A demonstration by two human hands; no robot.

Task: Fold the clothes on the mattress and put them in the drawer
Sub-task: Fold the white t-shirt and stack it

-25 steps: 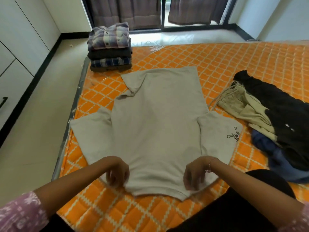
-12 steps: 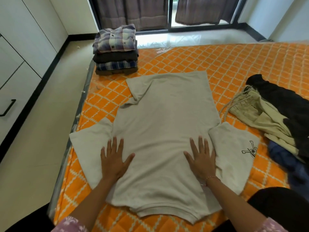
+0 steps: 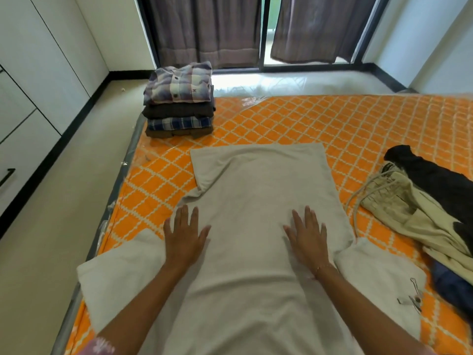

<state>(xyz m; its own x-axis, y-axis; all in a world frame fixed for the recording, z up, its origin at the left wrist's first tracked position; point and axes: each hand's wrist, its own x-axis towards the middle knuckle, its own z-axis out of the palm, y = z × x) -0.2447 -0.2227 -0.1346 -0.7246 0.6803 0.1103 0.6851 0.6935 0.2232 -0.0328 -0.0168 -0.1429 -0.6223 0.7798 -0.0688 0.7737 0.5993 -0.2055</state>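
A beige T-shirt (image 3: 258,201) lies spread flat on the orange quilted mattress (image 3: 358,124), its sleeves out to both sides and its far left corner folded over. My left hand (image 3: 185,233) presses flat on the shirt's left side with fingers straight. My right hand (image 3: 308,237) lies flat on its right side, fingers spread. A stack of folded shirts (image 3: 179,101) sits at the mattress's far left corner. Unfolded clothes (image 3: 422,208), khaki, black and blue, lie in a heap at the right.
White cupboard fronts with a drawer and black handle (image 3: 7,175) line the left wall across a strip of pale floor (image 3: 64,213). Curtains (image 3: 204,26) hang over a glass door at the back.
Both hands let go of the shirt's near hem, flattened out and slid away from me along the shirt body. The view has moved closer over the shirt.
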